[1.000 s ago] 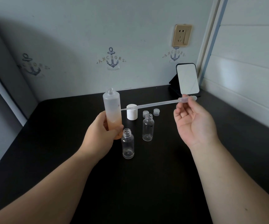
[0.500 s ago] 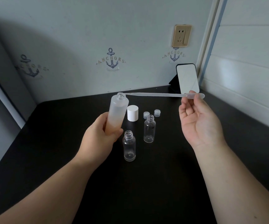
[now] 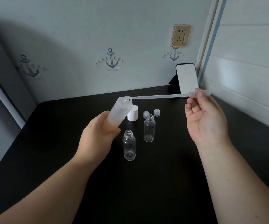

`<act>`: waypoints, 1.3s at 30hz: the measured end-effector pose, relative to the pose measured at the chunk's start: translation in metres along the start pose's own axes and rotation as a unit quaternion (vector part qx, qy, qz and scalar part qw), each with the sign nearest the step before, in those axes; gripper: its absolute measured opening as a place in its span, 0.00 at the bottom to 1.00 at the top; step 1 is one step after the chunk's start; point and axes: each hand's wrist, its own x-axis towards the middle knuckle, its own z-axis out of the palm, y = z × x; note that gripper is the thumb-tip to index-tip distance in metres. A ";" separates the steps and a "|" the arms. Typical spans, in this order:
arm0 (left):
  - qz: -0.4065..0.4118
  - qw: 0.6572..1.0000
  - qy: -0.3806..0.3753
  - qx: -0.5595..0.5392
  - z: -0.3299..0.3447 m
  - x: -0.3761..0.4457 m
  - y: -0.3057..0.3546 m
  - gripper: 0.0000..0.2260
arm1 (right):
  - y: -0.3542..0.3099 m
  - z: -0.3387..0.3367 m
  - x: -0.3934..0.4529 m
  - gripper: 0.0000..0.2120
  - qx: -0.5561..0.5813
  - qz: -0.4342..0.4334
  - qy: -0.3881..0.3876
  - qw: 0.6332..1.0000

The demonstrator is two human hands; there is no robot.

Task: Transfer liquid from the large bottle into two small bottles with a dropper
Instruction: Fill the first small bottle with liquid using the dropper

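My left hand (image 3: 98, 136) grips the lower part of the large frosted bottle (image 3: 119, 111), which is uncapped and tilted to the right, with its mouth toward the dropper. My right hand (image 3: 203, 120) pinches the bulb end of the long clear dropper (image 3: 163, 96), held nearly level; its tip sits right at the bottle's mouth. Two small clear bottles stand open on the black table, one nearer me (image 3: 129, 145) and one farther right (image 3: 149, 128). Both look empty.
A white cap (image 3: 133, 112) and two small clear caps (image 3: 151, 113) lie behind the small bottles. A phone (image 3: 187, 79) leans against the wall at the back right corner. Walls close the black table (image 3: 146, 183) at the back and right.
My left hand has tilted the large bottle further to the right. The dropper has risen from beside the bottle's body, and its tip now meets the mouth.
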 end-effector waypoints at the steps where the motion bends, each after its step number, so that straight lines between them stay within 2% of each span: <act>1: 0.001 1.000 0.002 0.009 0.000 0.000 -0.001 0.22 | 0.000 0.000 0.000 0.09 -0.004 -0.002 0.003 1.000; 7: 0.010 0.998 0.012 0.053 -0.001 0.002 -0.005 0.17 | -0.002 -0.002 0.001 0.05 -0.013 -0.015 0.014 1.000; 10: 0.012 0.997 0.015 0.075 -0.002 0.003 -0.006 0.19 | -0.002 -0.002 0.001 0.07 -0.024 -0.028 0.014 0.999; 17: 0.023 0.996 0.012 0.085 0.000 0.002 -0.005 0.22 | 0.002 0.005 -0.005 0.17 -0.046 -0.041 -0.032 0.998; 21: 0.023 0.994 0.009 0.103 0.001 0.003 -0.004 0.24 | 0.006 0.007 -0.006 0.11 -0.053 -0.038 -0.054 0.996; 26: 0.037 0.995 0.015 0.093 0.004 0.002 -0.004 0.25 | 0.012 0.011 -0.010 0.13 -0.089 -0.038 -0.087 0.991; 39: 0.036 0.995 0.020 0.095 0.005 0.002 -0.004 0.25 | 0.022 0.016 -0.017 0.05 -0.129 -0.006 -0.132 0.983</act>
